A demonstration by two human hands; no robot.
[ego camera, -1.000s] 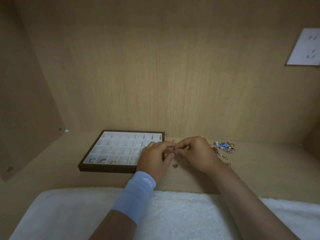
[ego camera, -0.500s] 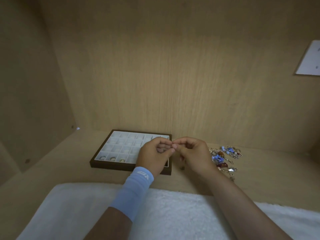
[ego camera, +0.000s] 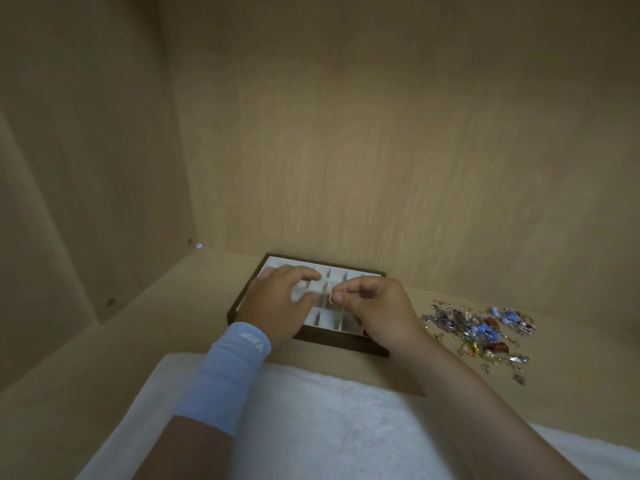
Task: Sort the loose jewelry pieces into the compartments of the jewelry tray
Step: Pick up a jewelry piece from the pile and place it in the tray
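A dark-framed jewelry tray (ego camera: 341, 341) with white square compartments lies on the wooden shelf, both hands above it. My right hand (ego camera: 379, 311) pinches a small gold ring (ego camera: 331, 299) between thumb and forefinger over the tray's middle. My left hand (ego camera: 280, 303), with a light blue wristband, hovers over the tray's left part with fingers spread and loosely bent, holding nothing. A heap of loose jewelry (ego camera: 479, 329), with blue, amber and silver pieces, lies on the shelf to the right of the tray. The hands hide most compartments.
A white fluffy cloth (ego camera: 311, 427) covers the near edge under my forearms. Wooden walls close the space at the back and left. A few small stray pieces (ego camera: 517, 377) lie near the heap's front.
Both hands have moved from beside the tray to over it. The left hand let go and spread its fingers; the right hand keeps the ring. The camera turned, shifting the scene rightward.
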